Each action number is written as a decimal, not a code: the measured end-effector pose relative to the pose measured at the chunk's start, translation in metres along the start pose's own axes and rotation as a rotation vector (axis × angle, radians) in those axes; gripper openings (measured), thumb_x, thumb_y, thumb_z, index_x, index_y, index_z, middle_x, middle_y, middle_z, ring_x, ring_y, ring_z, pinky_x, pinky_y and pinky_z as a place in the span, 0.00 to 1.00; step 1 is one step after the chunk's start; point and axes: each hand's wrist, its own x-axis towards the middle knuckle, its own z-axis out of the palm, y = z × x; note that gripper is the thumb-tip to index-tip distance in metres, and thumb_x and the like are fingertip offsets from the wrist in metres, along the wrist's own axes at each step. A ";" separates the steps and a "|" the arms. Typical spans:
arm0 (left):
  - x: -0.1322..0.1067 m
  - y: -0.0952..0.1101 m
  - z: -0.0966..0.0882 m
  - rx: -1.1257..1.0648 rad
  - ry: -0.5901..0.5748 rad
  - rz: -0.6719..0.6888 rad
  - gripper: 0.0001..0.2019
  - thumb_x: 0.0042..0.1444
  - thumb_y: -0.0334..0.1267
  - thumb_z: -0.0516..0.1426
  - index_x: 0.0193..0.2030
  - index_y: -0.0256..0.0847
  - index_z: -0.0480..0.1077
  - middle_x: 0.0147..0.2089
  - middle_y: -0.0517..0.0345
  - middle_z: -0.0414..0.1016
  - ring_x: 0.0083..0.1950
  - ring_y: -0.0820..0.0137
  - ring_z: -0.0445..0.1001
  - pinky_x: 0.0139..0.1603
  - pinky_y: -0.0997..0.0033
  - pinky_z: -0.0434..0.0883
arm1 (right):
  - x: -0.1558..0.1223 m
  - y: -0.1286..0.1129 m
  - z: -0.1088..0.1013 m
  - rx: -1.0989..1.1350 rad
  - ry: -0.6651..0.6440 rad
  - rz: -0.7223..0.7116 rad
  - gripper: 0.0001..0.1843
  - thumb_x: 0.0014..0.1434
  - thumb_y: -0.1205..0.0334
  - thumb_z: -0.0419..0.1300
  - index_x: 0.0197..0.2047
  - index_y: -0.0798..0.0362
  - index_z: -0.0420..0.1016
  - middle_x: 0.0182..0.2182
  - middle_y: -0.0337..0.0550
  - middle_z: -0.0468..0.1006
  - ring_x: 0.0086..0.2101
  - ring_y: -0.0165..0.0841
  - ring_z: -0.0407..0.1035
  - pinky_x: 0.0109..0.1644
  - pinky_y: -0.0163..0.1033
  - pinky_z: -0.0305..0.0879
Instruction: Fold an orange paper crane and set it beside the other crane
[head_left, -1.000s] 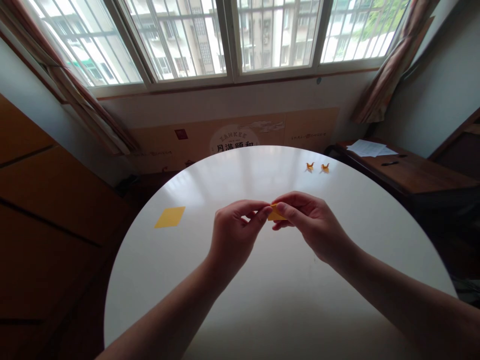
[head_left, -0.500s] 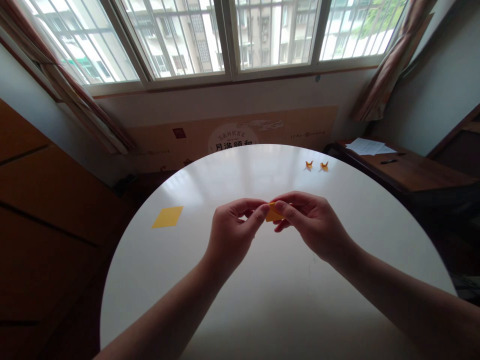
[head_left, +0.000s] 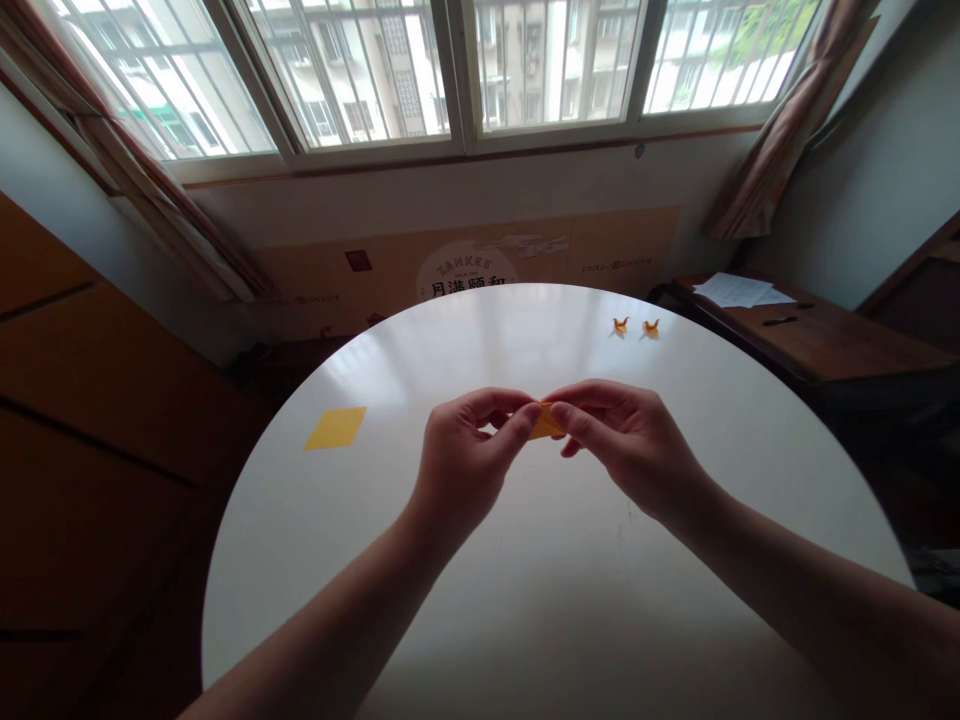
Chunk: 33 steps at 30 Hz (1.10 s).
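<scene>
A small folded piece of yellow paper [head_left: 543, 424] is pinched between both hands above the middle of the round white table [head_left: 540, 620]. My left hand [head_left: 465, 460] grips its left end with thumb and fingers closed. My right hand [head_left: 626, 440] grips its right end the same way, and most of the paper is hidden by the fingertips. A flat yellow paper square [head_left: 335, 428] lies on the table to the left. Two tiny folded orange paper figures [head_left: 635, 327] stand side by side at the far right of the table.
A dark wooden desk [head_left: 825, 345] with white sheets [head_left: 739, 291] and a pen stands to the right. Cardboard panels [head_left: 480, 265] lean against the wall under the barred window. Wooden furniture [head_left: 90, 420] fills the left side.
Both hands have kept their pinch on the paper, shifting it slightly between the fingertips. The view has tilted a little.
</scene>
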 end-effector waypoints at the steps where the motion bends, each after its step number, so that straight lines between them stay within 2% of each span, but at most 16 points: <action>1: 0.000 0.001 0.000 0.010 0.002 0.003 0.06 0.54 0.38 0.64 0.33 0.38 0.80 0.29 0.57 0.81 0.26 0.73 0.73 0.22 0.77 0.69 | 0.000 0.000 0.000 0.015 -0.009 0.005 0.11 0.59 0.53 0.66 0.41 0.51 0.83 0.35 0.46 0.83 0.34 0.36 0.76 0.29 0.36 0.75; 5: -0.001 0.001 0.000 0.046 0.002 0.025 0.05 0.54 0.38 0.64 0.32 0.38 0.80 0.29 0.56 0.81 0.26 0.73 0.73 0.23 0.77 0.69 | 0.001 0.000 -0.001 0.026 -0.020 0.005 0.11 0.59 0.54 0.66 0.39 0.52 0.83 0.33 0.45 0.82 0.34 0.35 0.75 0.29 0.35 0.73; 13: -0.003 -0.004 0.001 0.079 0.002 0.071 0.05 0.55 0.37 0.64 0.33 0.38 0.80 0.30 0.55 0.81 0.28 0.72 0.74 0.24 0.77 0.69 | 0.001 -0.004 0.000 -0.123 0.014 -0.037 0.08 0.59 0.58 0.66 0.34 0.53 0.82 0.29 0.42 0.80 0.29 0.31 0.71 0.26 0.33 0.67; 19: 0.000 -0.006 0.000 -0.027 -0.050 0.018 0.10 0.55 0.41 0.65 0.38 0.37 0.81 0.29 0.55 0.80 0.26 0.74 0.71 0.22 0.78 0.68 | 0.001 0.001 -0.003 -0.012 0.066 -0.031 0.09 0.58 0.56 0.67 0.37 0.53 0.83 0.27 0.41 0.80 0.26 0.29 0.70 0.25 0.32 0.67; 26: 0.003 -0.007 -0.002 -0.116 -0.061 -0.077 0.11 0.57 0.43 0.63 0.38 0.38 0.82 0.22 0.61 0.72 0.21 0.78 0.65 0.18 0.81 0.65 | 0.005 0.007 -0.006 0.110 0.047 0.010 0.12 0.61 0.52 0.64 0.37 0.51 0.84 0.30 0.43 0.80 0.30 0.32 0.72 0.26 0.32 0.70; 30: 0.003 -0.007 -0.002 -0.105 -0.067 -0.078 0.11 0.57 0.43 0.63 0.38 0.37 0.82 0.21 0.61 0.71 0.20 0.78 0.65 0.18 0.81 0.64 | 0.005 0.005 -0.007 0.114 0.048 0.002 0.16 0.65 0.49 0.59 0.39 0.50 0.83 0.31 0.44 0.79 0.31 0.32 0.72 0.25 0.31 0.69; 33: 0.003 -0.008 -0.002 -0.067 -0.080 -0.044 0.10 0.57 0.42 0.62 0.38 0.38 0.82 0.22 0.60 0.73 0.20 0.77 0.65 0.18 0.80 0.65 | 0.006 0.006 -0.007 0.043 0.003 -0.006 0.14 0.63 0.50 0.62 0.40 0.51 0.83 0.30 0.43 0.79 0.30 0.31 0.72 0.25 0.31 0.69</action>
